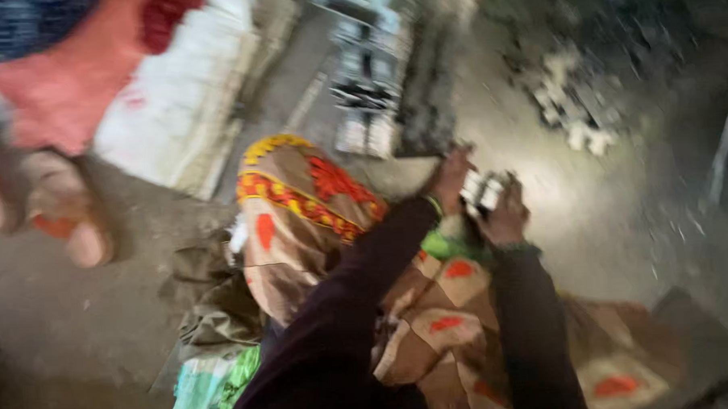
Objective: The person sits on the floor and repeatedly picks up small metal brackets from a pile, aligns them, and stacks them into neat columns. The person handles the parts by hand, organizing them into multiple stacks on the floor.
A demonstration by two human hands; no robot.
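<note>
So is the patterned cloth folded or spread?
Spread and crumpled: the cloth drapes loosely under both arms. Both hands grip a small white thing.

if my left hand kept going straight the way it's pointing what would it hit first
Probably the small white blocks that both hands hold: the left hand points right at them, with the right hand just behind. The picture is blurred, so depth is unsure.

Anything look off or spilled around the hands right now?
Pale broken bits lie strewn loose on the grey ground, ahead and to the right of both hands; the blur hides what they are. The left hand and right hand together hold a small white object above patterned brown cloth, which lies rumpled.
</note>
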